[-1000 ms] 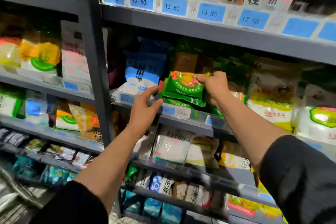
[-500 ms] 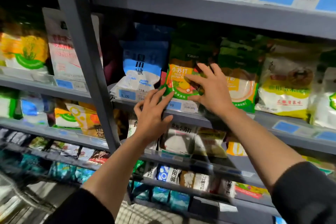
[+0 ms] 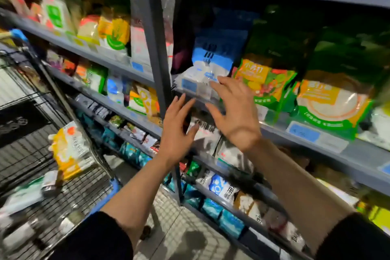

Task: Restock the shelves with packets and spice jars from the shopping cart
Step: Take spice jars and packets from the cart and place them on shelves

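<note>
Both hands empty, fingers spreading, left hand & right hand hovering at shelf front edge; yellow packet lying in cart near its shelf-side edge, prob. light, soft, slippery, so pinching top seam.

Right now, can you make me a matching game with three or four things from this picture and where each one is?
Things:
1. green packet with orange label
2. yellow packet
3. blue and white bag
4. left hand

Places:
A. lying in the wire shopping cart
B. standing on the shelf, right of the blue and white bag
C. in the air in front of the shelves, holding nothing
D. on the shelf just right of the grey upright post

Pairs: 1-B, 2-A, 3-D, 4-C
</note>
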Demonstrator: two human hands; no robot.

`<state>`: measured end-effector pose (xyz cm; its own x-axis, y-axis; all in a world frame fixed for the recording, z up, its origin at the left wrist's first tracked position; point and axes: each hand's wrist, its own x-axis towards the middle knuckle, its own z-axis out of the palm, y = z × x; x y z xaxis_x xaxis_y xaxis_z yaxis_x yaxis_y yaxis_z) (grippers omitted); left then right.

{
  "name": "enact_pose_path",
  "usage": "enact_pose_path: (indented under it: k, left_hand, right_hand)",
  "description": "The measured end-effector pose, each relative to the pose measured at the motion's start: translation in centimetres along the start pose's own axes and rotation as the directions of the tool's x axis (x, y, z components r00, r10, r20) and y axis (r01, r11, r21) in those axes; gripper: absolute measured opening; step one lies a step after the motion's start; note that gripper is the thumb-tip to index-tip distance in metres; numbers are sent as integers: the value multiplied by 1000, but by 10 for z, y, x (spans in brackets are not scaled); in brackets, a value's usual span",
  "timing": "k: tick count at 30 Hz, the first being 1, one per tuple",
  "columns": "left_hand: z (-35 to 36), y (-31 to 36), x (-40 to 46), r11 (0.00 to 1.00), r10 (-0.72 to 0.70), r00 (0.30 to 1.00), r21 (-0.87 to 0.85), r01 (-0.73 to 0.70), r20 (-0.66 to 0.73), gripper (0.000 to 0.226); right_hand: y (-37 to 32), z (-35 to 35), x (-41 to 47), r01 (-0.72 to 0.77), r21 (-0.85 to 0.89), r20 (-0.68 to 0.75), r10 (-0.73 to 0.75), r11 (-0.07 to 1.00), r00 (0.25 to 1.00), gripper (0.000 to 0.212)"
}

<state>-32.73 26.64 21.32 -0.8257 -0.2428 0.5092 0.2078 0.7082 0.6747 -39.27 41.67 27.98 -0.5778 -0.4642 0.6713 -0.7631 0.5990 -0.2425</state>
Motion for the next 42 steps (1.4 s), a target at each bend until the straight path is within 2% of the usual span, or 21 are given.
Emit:
enact_pose_path:
  k: [2,5,9,13,17,21,24,28,31,37,39,42]
  left_hand:
    - [-34,-17,-34,991,-132,987,23,135,-93,60]
    - [-93,-51,-91,922,-355,908,77,379,-223,58]
    - [-167,-91,-164,767,-559,725,83,637,-402,48]
    - [-221,-128,-223,614,-687,536,3,789,-491,44]
    - [-260,-171,-267,552,-743,447,-79,830,-498,46]
    - [-282,-212,-282,461,-776,396,-12,887,-491,46]
    - [-281,-239,-283,389,-843,363,17,921,-398,48]
    - [-267,-265,-282,316,-925,297,-46,948,-238,52]
    - [-252,-286,-281,259,-961,246,-104,960,-123,67]
    - [-235,-331,-294,167,-981,173,69,984,-84,78]
    - [-233,-341,-299,132,-987,139,88,987,-81,80]
    - [-228,-350,-305,95,-990,107,121,988,-90,76]
  right_hand:
    - [-42,34,-9,19,191,95,-37,981,995,46]
    - [-101,84,-26,14,392,286,-137,920,948,47]
    - [-171,131,-42,-11,482,545,-289,876,787,54]
    - [-233,175,-46,23,494,637,-380,869,671,56]
    - [-283,230,-43,31,463,702,-388,886,598,56]
    - [-323,283,-45,4,390,796,-339,921,501,56]
    - [-337,321,-60,-21,317,872,-283,948,399,57]
    - [-332,365,-90,-90,192,957,-166,977,238,53]
    - [-325,396,-106,-161,133,984,-110,978,143,60]
    - [-329,470,-131,-185,81,996,-87,979,-21,78]
    - [-334,488,-144,-212,67,995,-80,975,-54,83]
    - [-341,507,-167,-177,57,996,-67,983,-57,89]
